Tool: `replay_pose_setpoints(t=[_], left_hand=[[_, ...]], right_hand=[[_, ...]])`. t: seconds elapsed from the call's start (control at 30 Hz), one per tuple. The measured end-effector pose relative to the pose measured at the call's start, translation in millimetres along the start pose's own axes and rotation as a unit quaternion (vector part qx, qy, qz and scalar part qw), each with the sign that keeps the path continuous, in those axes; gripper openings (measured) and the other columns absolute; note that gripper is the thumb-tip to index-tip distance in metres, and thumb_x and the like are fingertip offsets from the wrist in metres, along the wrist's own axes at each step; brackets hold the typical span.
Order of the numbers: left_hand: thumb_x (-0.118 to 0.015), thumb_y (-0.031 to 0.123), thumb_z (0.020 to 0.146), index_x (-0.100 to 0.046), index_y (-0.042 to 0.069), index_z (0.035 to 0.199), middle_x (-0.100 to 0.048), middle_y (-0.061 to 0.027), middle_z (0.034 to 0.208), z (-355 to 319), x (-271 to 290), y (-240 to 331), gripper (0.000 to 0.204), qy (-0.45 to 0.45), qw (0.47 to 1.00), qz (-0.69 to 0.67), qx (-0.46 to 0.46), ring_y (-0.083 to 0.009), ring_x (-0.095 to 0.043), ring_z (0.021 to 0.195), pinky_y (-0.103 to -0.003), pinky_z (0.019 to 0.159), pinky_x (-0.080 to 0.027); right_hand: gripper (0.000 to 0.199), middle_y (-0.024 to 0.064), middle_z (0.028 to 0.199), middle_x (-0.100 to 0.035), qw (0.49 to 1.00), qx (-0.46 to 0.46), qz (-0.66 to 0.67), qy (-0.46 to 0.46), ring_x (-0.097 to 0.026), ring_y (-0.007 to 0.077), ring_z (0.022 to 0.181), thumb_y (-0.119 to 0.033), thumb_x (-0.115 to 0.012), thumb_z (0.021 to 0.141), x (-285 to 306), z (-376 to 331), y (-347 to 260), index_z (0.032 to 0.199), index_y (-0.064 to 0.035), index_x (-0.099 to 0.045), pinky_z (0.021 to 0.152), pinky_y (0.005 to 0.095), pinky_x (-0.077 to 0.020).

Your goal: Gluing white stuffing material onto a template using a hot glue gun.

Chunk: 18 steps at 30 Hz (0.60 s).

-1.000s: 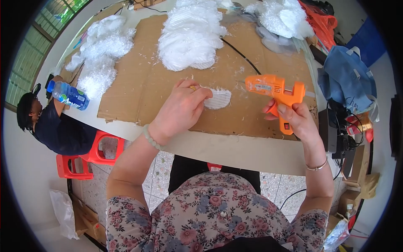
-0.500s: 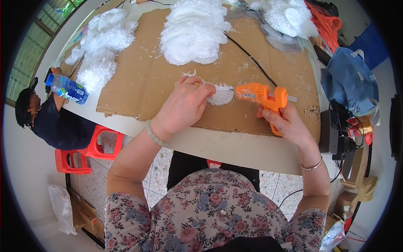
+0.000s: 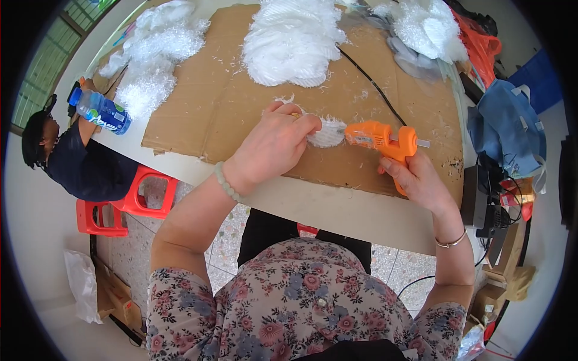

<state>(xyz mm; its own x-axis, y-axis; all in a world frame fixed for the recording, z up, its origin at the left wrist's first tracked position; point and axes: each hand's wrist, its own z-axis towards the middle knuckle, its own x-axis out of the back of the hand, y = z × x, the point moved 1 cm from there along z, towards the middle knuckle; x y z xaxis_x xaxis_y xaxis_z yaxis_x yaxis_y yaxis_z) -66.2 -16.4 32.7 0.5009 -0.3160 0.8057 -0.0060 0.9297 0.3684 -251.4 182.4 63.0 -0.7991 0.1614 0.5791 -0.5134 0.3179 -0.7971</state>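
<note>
My left hand (image 3: 274, 144) is closed on a small white fringed fabric piece (image 3: 327, 133), pinching its left end just above the cardboard (image 3: 205, 108). The fingers cover part of that piece. In my right hand (image 3: 415, 180) is an orange glue gun (image 3: 376, 137), gripped by its handle with a clear glue stick (image 3: 423, 144) poking out of the back. Its nozzle points left, at the right end of the white piece; whether the two touch I cannot tell. A black cord (image 3: 376, 87) crosses the cardboard behind the gun.
White fringed heaps lie at the back middle (image 3: 292, 45), left (image 3: 153, 54) and right (image 3: 430, 30). A blue-capped bottle (image 3: 101, 112) stands near a seated person (image 3: 84, 159) at left. A blue cloth bag (image 3: 506, 123) and black box (image 3: 475, 192) sit at right.
The view has shifted slightly. My left hand and the glue gun appear a little further right in the picture, and both hands keep their grips.
</note>
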Motion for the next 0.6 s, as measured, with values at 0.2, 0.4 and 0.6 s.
replay_pose_setpoints(t=[0.2,0.4,0.6], left_hand=[[-0.053,-0.006,0.075,-0.058,0.007,0.091,-0.064,-0.0083,0.073,0.5,-0.1,-0.3,0.021,0.008,1.0,-0.005,-0.002,-0.0286,-0.06,0.088,-0.043,0.088,-0.04],[-0.053,-0.004,0.076,-0.058,0.007,0.092,-0.065,-0.0072,0.075,0.4,0.1,-3.0,0.02,0.008,1.0,-0.019,0.014,-0.0279,-0.06,0.089,-0.042,0.088,-0.04],[-0.05,-0.006,0.077,-0.057,0.006,0.091,-0.065,-0.0068,0.081,2.5,1.5,-5.6,0.019,-0.013,0.999,-0.034,0.035,-0.029,-0.06,0.089,-0.041,0.091,-0.041]], right_hand=[[0.026,0.0018,0.078,-0.059,0.999,0.038,0.005,0.008,-0.048,0.0089,0.068,-0.022,-0.054,0.093,-1.5,-1.7,5.5,0.106,-0.0004,-0.057,0.061,0.0248,-0.0415],[0.022,0.0005,0.075,-0.058,0.999,0.045,0.014,-0.016,-0.047,0.0083,0.063,-0.022,-0.054,0.093,-1.9,-2.9,1.8,0.097,-0.0009,-0.057,0.057,0.0245,-0.0401],[0.02,0.0016,0.073,-0.057,0.998,0.05,-0.011,-0.025,-0.048,0.0091,0.06,-0.021,-0.056,0.093,-7.8,2.2,0.1,0.095,-0.0008,-0.056,0.055,0.0255,-0.0408]])
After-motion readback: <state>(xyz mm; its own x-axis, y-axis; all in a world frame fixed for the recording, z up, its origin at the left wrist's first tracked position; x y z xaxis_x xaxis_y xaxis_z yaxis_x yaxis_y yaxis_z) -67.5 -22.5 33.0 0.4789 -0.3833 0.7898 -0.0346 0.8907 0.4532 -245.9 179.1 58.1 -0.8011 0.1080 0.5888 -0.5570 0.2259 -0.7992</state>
